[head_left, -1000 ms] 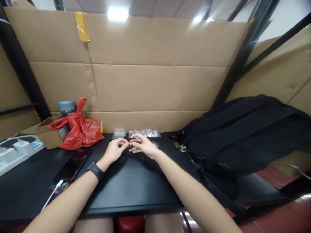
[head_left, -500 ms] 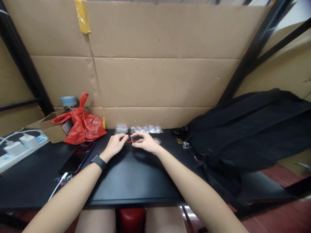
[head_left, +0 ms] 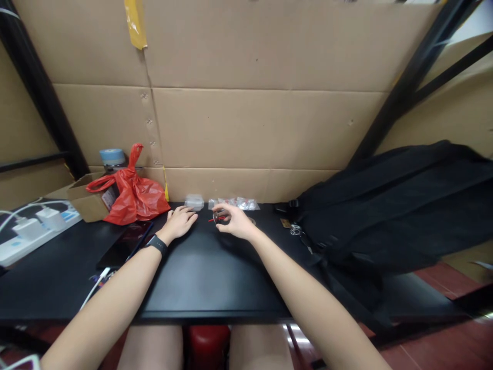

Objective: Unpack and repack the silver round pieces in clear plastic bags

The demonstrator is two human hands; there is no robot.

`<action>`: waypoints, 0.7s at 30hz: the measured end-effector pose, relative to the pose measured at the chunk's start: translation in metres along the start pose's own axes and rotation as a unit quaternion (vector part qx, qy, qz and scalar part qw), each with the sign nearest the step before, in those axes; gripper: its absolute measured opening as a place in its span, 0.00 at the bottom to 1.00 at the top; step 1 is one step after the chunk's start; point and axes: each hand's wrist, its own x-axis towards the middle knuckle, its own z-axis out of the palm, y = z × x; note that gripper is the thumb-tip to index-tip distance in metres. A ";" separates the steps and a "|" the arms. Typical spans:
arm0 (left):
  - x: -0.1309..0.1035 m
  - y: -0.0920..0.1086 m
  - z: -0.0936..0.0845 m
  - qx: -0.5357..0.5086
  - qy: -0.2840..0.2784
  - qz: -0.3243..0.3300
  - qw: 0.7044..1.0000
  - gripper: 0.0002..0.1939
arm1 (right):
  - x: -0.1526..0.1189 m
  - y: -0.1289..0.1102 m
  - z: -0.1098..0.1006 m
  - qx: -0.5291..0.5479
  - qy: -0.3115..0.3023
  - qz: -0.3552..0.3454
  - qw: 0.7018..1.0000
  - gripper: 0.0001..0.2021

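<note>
My right hand point(head_left: 235, 221) grips a small round metallic item point(head_left: 216, 218) between thumb and fingers, above the black table point(head_left: 215, 277). A thin red piece point(head_left: 211, 220) shows beside it. My left hand point(head_left: 180, 222), with a dark watch on the wrist, lies palm down on the table to the left, fingers spread, with nothing visible in it. Just beyond its fingertips sits a clear plastic item point(head_left: 194, 202). Behind my right hand is a row of small clear packets point(head_left: 246, 204). Part of a round object point(head_left: 252, 221) shows behind my right hand.
At the left are a red plastic bag point(head_left: 140, 198), a cardboard box point(head_left: 88, 201), a blue-lidded jar point(head_left: 113, 157), a dark phone point(head_left: 125, 244) and a white power strip point(head_left: 34, 239). A black backpack point(head_left: 400, 200) fills the right side, with keys point(head_left: 296, 229) beside it. Cardboard stands behind.
My left hand has moved away from the small item, down and left, and opened flat on the table. My right hand has shifted slightly right with the round item, now turned to show its face.
</note>
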 end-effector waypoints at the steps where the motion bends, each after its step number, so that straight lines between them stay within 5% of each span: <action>1: 0.000 0.000 0.000 -0.004 -0.003 -0.002 1.000 0.26 | 0.000 0.000 0.000 -0.003 -0.003 -0.001 1.000 0.23; 5: 0.000 0.001 -0.002 -0.016 0.010 -0.002 1.000 0.27 | -0.001 -0.003 -0.001 -0.015 0.003 -0.005 1.000 0.21; 10: -0.005 0.011 -0.017 -0.015 0.092 0.025 0.995 0.23 | -0.001 -0.006 -0.007 -0.018 0.032 -0.008 0.999 0.20; 15: -0.011 0.026 -0.036 -0.044 0.152 0.109 0.981 0.20 | 0.000 -0.004 -0.019 -0.037 0.088 -0.019 0.995 0.19; 21: -0.018 0.047 -0.031 -0.195 0.115 0.152 0.962 0.18 | 0.000 -0.003 -0.033 -0.113 0.137 -0.070 0.982 0.18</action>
